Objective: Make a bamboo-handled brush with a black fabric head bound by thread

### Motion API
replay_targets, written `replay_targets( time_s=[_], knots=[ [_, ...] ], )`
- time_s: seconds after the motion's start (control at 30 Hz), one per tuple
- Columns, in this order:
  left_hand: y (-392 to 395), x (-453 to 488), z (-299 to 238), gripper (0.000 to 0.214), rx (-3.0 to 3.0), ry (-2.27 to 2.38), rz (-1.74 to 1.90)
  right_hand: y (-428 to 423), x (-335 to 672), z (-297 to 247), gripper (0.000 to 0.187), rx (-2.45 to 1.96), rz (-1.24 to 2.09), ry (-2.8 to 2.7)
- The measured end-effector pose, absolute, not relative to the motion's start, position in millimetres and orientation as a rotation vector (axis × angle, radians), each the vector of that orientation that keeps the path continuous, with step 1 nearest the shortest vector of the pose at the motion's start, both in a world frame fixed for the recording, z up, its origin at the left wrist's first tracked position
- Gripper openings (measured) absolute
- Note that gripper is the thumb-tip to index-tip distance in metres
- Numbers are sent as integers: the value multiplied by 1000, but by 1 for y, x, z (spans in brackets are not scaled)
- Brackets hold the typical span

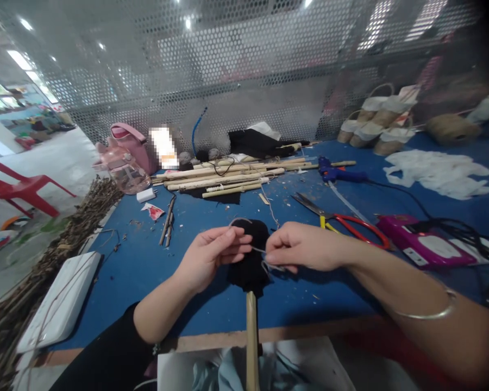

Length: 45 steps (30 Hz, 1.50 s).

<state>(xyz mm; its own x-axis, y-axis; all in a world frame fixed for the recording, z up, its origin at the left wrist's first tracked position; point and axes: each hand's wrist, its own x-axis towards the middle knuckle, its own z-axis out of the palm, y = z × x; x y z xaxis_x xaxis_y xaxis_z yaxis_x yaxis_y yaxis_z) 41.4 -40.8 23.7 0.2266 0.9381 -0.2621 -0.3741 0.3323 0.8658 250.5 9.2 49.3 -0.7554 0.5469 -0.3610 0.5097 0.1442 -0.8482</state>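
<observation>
A wooden stick rises from the bottom edge, its top wrapped in a bundle of black cloth. My left hand pinches a thin grey string on the left side of the cloth. My right hand pinches the same string on the right side, fingers pressed together. The string loops over the top of the cloth between both hands. A thin bangle sits on my right forearm.
On the blue table lie bamboo sticks, red-handled scissors, a blue glue gun, a magenta box, white stuffing, a white flat device and a pink bag. Twigs are piled at left.
</observation>
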Motion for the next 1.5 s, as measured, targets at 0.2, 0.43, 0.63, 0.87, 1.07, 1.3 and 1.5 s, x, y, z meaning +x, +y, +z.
replay_targets(
  time_s=[0.2, 0.43, 0.63, 0.87, 1.07, 1.3, 1.5],
  knots=[
    [-34, 33, 16, 20, 905, 1016, 1251, 33, 276, 45, 40, -926, 1684, -2230],
    [-35, 42, 17, 20, 772, 720, 1204, 17, 245, 27, 39, -705, 1753, -1504],
    [-29, 43, 14, 24, 870, 765, 1207, 11, 234, 23, 42, -527, 1930, -1177],
    [-21, 43, 7, 30, 1056, 948, 1184, 15, 233, 22, 45, -587, 1918, -1171],
    [-17, 38, 8, 26, 1320, 1194, 1088, 14, 233, 19, 43, -619, 1950, -1180],
    [-15, 32, 6, 26, 1455, 1325, 1047, 15, 234, 16, 43, -700, 1924, -1217],
    [-15, 31, 5, 25, 1465, 1331, 1042, 16, 234, 16, 42, -721, 1932, -1205]
  ],
)
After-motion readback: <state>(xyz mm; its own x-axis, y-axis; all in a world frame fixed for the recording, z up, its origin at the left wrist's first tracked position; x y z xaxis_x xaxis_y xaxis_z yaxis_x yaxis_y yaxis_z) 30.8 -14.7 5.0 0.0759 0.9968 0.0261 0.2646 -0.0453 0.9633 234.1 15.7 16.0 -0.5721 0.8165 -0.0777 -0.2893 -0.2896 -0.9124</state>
